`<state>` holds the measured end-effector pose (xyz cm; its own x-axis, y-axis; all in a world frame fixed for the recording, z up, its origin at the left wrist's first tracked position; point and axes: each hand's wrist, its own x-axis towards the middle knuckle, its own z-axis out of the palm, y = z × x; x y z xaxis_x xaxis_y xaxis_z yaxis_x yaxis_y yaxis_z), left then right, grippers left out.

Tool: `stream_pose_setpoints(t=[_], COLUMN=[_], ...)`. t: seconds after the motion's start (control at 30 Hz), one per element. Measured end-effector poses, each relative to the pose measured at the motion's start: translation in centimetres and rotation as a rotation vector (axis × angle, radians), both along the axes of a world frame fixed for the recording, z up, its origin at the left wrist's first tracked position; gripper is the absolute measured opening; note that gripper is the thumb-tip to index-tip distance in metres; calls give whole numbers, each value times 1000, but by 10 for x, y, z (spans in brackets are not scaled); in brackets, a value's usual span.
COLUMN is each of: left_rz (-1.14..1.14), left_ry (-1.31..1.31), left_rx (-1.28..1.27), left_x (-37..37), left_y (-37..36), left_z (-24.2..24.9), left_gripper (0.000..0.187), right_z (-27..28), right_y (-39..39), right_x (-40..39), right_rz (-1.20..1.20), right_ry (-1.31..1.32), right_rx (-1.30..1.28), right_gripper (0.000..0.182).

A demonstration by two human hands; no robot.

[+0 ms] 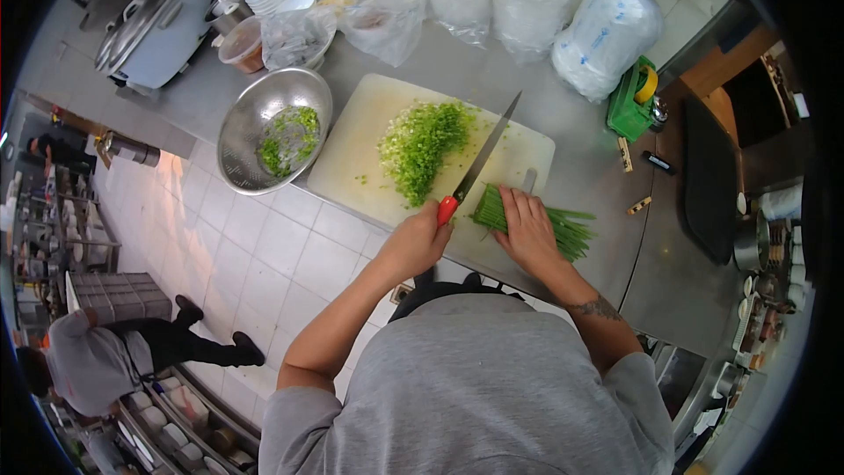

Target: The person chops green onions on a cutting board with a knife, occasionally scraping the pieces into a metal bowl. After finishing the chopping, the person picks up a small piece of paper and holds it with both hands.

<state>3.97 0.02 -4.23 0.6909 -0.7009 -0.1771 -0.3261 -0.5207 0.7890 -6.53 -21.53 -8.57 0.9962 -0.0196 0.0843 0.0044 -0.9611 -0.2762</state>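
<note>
Head view: the left hand [413,242] has its fingers wrapped around the red handle of a knife [479,163], blade lying flat across the white cutting board [352,158]. The right hand [527,229] presses down on a bundle of green chives [567,230] at the board's near edge — fingers curled over the stems. A pile of chopped greens [422,145] sits mid-board, beside the blade. A steel colander [255,114] with more greens stands just beside the board on the counter [580,171].
</note>
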Motion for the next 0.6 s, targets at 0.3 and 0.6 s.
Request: stream_pose_setpoints(t=[0.3,0.6], left_rz=[78,286], left_ry=[327,251], left_rx=[-26,92], left_x=[8,-4], left_y=[-13,31], left_z=[-36,-16], left_gripper=[25,27], right_z=[-2,3], right_y=[-2,8], right_x=[-5,22], right_rz=[34,99], right_ry=[-57,-97], right_rx=[-10,22], right_gripper=[83,78])
